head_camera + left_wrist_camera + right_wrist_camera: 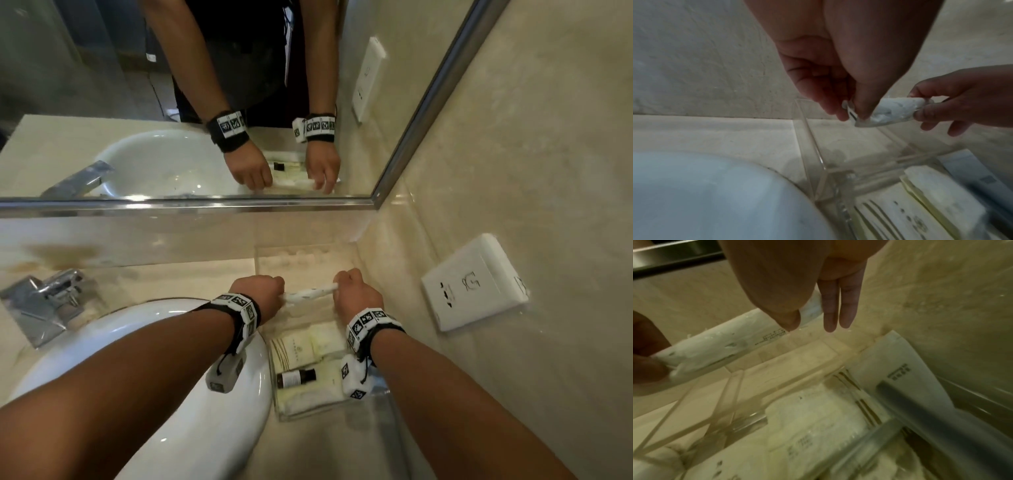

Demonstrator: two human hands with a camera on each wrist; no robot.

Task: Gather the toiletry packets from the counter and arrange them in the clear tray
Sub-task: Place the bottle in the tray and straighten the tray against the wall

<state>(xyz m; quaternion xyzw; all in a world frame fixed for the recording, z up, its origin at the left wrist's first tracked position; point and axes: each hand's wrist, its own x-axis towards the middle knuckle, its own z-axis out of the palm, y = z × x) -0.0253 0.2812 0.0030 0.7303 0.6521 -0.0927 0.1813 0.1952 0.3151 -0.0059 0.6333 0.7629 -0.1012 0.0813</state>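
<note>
A long white toiletry packet (310,294) (894,112) (719,344) is stretched level between my two hands above the far compartment of the clear tray (263,260) (807,141) (733,386). My left hand (263,291) (851,108) pinches its left end. My right hand (349,287) (920,105) (803,319) pinches its right end between thumb and forefinger, two other fingers (838,311) hanging straight. The tray's near compartments hold cream packets (308,346) (920,203) (818,418) and a small dark bottle (296,377).
A white basin (171,359) (705,203) sits just left of the tray, with a chrome tap (44,298) behind it. The mirror (171,102) runs along the back. A white wall socket (476,284) is on the right wall close to the tray.
</note>
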